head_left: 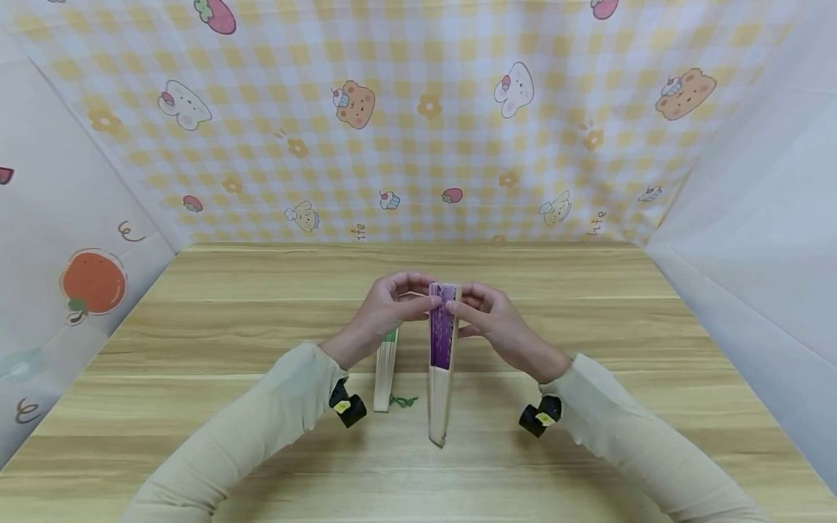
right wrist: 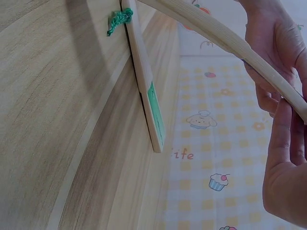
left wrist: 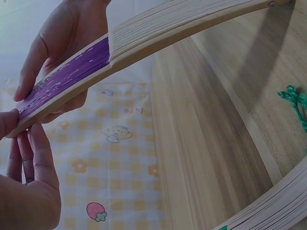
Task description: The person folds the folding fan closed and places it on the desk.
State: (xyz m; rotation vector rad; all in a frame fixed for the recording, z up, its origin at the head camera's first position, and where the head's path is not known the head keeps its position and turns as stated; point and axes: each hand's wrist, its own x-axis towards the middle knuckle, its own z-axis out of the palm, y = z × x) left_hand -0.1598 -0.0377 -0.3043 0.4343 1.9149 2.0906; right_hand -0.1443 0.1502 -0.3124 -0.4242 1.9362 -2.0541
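Observation:
A folded hand fan (head_left: 445,341) with purple fabric and pale wooden ribs is held up over the table, its fabric end away from me and its narrow end toward me. My left hand (head_left: 395,301) pinches the fabric end from the left, thumb on the near side. From the right, my right hand (head_left: 493,319) pinches the same end, the two thumbs almost meeting. The left wrist view shows the purple fabric (left wrist: 72,76) between both hands. A second folded fan (head_left: 386,374), with green fabric, lies on the table left of the purple one, partly under my left hand.
A green tassel (head_left: 404,401) lies by the near end of the green fan. The wood-grain table (head_left: 261,305) runs back to a yellow checked cloth (head_left: 405,160). White cloths hang at the left (head_left: 65,196) and right (head_left: 752,189).

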